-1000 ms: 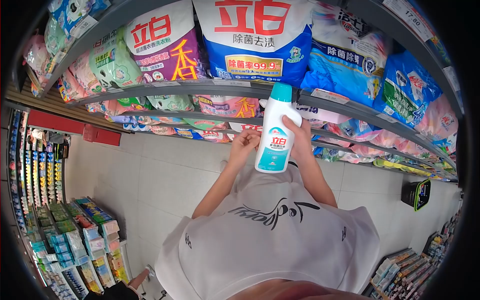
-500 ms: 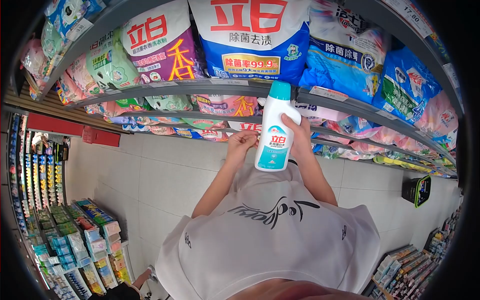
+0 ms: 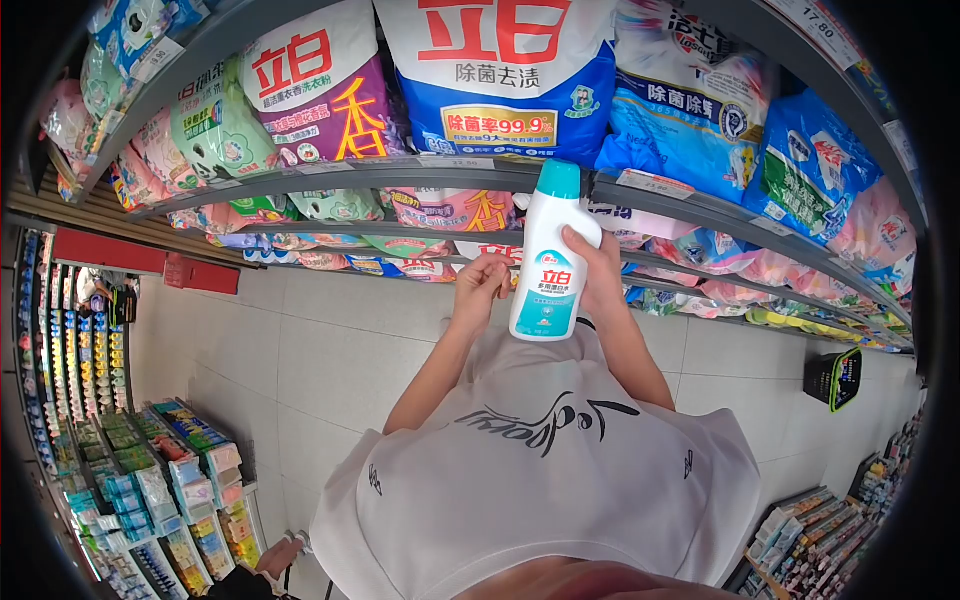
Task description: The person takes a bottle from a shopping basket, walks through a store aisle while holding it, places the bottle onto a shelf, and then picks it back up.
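Observation:
In front of my chest, my right hand (image 3: 598, 268) grips a white bleach bottle (image 3: 546, 270) by its side handle. The bottle is nearly upright, its teal cap up against the shelf edge and its printed front label towards me. Just left of it, my left hand (image 3: 483, 290) is closed in a loose pinch with the fingertips close to the bottle's side. I see nothing between those fingers.
Large bags of washing powder (image 3: 505, 90) line the grey shelf (image 3: 400, 172) ahead, with lower shelves of bags beneath. A black basket (image 3: 832, 381) stands on the floor at right. Display racks (image 3: 190, 470) are at lower left, where another person's limb (image 3: 285, 553) shows.
My left fingers have shifted slightly and curled a little more beside the bottle. The bottle and my right hand stay nearly still. Another person at lower left has moved.

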### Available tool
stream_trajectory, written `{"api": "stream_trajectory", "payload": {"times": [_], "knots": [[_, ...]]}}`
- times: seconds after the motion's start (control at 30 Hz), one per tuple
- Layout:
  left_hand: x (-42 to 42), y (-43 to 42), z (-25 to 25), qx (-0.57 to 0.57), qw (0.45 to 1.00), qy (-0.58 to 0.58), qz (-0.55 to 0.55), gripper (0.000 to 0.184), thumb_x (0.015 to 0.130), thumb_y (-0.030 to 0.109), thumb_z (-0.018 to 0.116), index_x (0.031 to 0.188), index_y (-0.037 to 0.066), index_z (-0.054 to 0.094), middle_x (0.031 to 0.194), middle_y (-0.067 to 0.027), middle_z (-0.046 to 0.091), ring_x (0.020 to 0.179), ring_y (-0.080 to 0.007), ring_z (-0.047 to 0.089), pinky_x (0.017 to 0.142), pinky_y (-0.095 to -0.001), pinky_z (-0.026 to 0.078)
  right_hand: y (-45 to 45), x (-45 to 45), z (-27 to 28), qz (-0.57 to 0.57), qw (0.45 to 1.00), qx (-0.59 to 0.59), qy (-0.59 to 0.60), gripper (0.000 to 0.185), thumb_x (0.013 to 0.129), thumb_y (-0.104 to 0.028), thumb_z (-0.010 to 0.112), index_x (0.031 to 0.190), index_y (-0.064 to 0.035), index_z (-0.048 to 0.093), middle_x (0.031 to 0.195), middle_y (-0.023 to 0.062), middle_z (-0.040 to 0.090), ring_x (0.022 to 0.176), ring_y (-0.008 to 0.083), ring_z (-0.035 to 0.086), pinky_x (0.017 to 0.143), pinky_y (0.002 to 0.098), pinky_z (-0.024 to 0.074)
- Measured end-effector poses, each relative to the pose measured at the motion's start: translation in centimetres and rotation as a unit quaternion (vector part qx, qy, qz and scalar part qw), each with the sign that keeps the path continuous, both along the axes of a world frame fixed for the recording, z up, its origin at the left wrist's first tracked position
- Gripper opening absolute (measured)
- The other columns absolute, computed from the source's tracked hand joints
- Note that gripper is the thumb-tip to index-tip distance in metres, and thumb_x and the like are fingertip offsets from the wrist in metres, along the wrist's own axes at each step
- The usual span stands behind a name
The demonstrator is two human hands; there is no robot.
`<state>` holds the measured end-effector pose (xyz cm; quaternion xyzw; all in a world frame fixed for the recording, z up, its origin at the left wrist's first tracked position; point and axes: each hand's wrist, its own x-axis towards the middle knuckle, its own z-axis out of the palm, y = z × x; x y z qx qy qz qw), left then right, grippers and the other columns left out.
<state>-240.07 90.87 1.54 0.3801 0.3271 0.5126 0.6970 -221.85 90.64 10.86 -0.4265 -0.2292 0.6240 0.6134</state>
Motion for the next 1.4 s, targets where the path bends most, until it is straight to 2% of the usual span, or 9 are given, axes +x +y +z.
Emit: {"api": "stream_trajectory", "payload": {"times": [0.07,0.2,0.37,0.6,0.7,0.87,1.1,1.17,1.4], "knots": [[-0.1,0.0,0.3,-0.022,1.0,0.021,-0.007,0.01,0.093,0.009,0.054,0.095,0.002,0.06,0.058,0.0006,0.051,0.051,-0.0073,0.043,0.048,-0.0215,0.034,-0.1,0.0,0.1,0.0,1.0,0.0,0.0,0.041,0.079,-0.013,0.07,0.109,0.0099,0.053,0.096,0.018,0.063,0.079,0.0221,0.066,0.065,0.0327,0.0557],[-0.1,-0.3,0.9,-0.044,0.999,0.013,-0.019,0.013,0.094,0.012,0.052,0.097,0.003,0.06,0.058,0.0,0.05,0.049,-0.0073,0.041,0.047,-0.0212,0.032,-0.2,0.0,-0.2,0.004,1.0,0.005,-0.002,0.042,0.079,-0.014,0.07,0.109,0.0097,0.054,0.096,0.0177,0.063,0.078,0.0218,0.066,0.065,0.0327,0.0555],[0.3,-0.5,0.8,-0.029,0.999,0.014,0.007,0.01,0.089,0.005,0.057,0.098,0.001,0.06,0.065,-0.0022,0.057,0.058,-0.0086,0.052,0.055,-0.0224,0.04,-0.4,0.0,-0.2,0.015,1.0,0.015,-0.002,0.041,0.079,-0.015,0.07,0.109,0.0093,0.054,0.096,0.0175,0.063,0.078,0.0216,0.066,0.065,0.0327,0.0552],[0.1,-0.6,0.1,-0.018,1.0,0.013,0.013,0.011,0.088,0.004,0.059,0.098,0.001,0.06,0.074,-0.0027,0.059,0.065,-0.0094,0.055,0.06,-0.0224,0.042,-0.6,-0.1,0.0,0.016,1.0,0.009,-0.001,0.043,0.079,-0.015,0.07,0.111,0.0092,0.052,0.097,0.0178,0.063,0.079,0.0218,0.066,0.065,0.0328,0.0555],[0.1,-0.7,0.2,-0.033,0.999,0.019,0.006,0.01,0.091,0.007,0.054,0.098,0.002,0.058,0.07,-0.0004,0.055,0.062,-0.0086,0.051,0.058,-0.0218,0.04,-0.6,-0.1,-0.1,0.017,1.0,0.007,-0.003,0.043,0.079,-0.015,0.07,0.111,0.0092,0.052,0.097,0.0181,0.063,0.079,0.0219,0.066,0.065,0.0329,0.0556],[-0.2,-0.8,0.8,-0.052,0.996,-0.046,-0.047,0.015,0.097,0.013,0.044,0.099,0.003,0.055,0.063,0.0021,0.045,0.053,-0.0069,0.039,0.048,-0.0224,0.031,-0.5,0.0,-0.3,0.011,1.0,0.01,0.0,0.043,0.079,-0.014,0.07,0.11,0.0095,0.052,0.097,0.0183,0.063,0.079,0.0218,0.066,0.065,0.0329,0.0555],[0.3,-1.0,0.9,-0.058,0.997,-0.024,-0.046,0.013,0.096,0.014,0.049,0.1,0.003,0.055,0.062,0.0012,0.047,0.052,-0.0071,0.042,0.046,-0.0213,0.03,-0.4,0.4,0.0,0.018,1.0,0.009,-0.006,0.043,0.08,-0.014,0.068,0.112,0.0096,0.051,0.098,0.0175,0.062,0.081,0.0221,0.066,0.068,0.0329,0.0548],[0.4,-0.9,0.8,-0.032,0.999,0.023,-0.028,0.012,0.094,0.014,0.053,0.099,0.003,0.055,0.065,0.0002,0.052,0.058,-0.0083,0.048,0.051,-0.0216,0.034,-0.4,0.6,0.0,0.027,1.0,0.011,-0.008,0.042,0.082,-0.014,0.067,0.114,0.0088,0.05,0.098,0.017,0.062,0.083,0.0228,0.065,0.07,0.0334,0.0541],[1.1,-0.7,0.5,-0.031,0.999,-0.02,-0.025,0.01,0.093,0.012,0.054,0.099,0.004,0.056,0.07,-0.0005,0.055,0.068,-0.009,0.052,0.061,-0.0207,0.038,-0.3,0.9,0.1,0.023,1.0,0.016,0.005,0.04,0.081,-0.014,0.068,0.111,0.0093,0.053,0.096,0.0168,0.063,0.081,0.0215,0.066,0.067,0.0322,0.0546]]}}
